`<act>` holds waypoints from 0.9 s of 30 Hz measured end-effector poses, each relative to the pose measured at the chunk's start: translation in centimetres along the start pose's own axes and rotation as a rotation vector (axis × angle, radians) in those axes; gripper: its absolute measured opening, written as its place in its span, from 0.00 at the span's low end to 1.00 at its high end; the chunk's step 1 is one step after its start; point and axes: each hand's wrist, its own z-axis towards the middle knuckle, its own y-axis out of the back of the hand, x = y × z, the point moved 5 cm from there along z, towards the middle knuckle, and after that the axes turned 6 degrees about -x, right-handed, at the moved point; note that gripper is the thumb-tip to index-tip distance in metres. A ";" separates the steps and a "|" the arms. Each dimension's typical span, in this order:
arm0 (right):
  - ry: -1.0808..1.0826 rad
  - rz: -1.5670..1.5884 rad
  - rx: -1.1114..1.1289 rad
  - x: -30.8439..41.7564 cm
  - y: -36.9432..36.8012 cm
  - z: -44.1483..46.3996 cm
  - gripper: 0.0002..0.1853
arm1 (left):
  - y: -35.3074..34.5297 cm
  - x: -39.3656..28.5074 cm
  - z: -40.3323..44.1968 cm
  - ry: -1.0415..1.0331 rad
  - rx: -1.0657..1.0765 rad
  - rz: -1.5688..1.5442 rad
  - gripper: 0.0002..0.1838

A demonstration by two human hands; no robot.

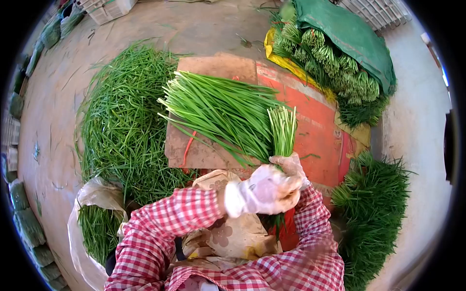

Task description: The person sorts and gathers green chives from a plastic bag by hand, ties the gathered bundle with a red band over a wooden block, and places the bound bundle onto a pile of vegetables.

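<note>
My right hand (292, 165), in a thin whitish glove, is wrapped round a small bunch of garlic chives (282, 130). The pale stem ends of that bunch point up, and dark leaves hang below my hands. Across it lies my left hand (264, 190), gloved too, its fingers closed against the right hand; what they pinch, if anything, is hidden. Just beyond my hands a loose pile of garlic chives (223, 111) rests on the board, stem ends to the left. A red tie (188, 148) lies by the pile's lower left side.
A heap of loose green leaves (131, 116) covers the floor at left, above a clear plastic bag (77, 218) of greens. At upper right, bundled chives (349, 72) sit under a green cloth (349, 34). More chives (376, 208) lie at right. A crate (104, 10) stands far left.
</note>
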 end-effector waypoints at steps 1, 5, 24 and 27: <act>0.006 0.032 0.020 -0.5 -0.3 0.4 0.18 | 0.7 -0.7 -0.7 0.024 0.066 -0.008 0.05; 0.124 0.026 -0.019 -1.0 -1.3 1.2 0.08 | 4.6 -1.7 -4.4 0.300 0.279 -0.457 0.05; 0.299 0.070 0.100 10.8 -0.5 -6.0 0.17 | 17.9 15.9 -8.3 0.528 -0.209 0.739 0.14; 0.422 0.006 0.148 13.0 -2.6 -3.2 0.20 | 16.8 16.5 -11.1 0.491 -0.123 0.952 0.12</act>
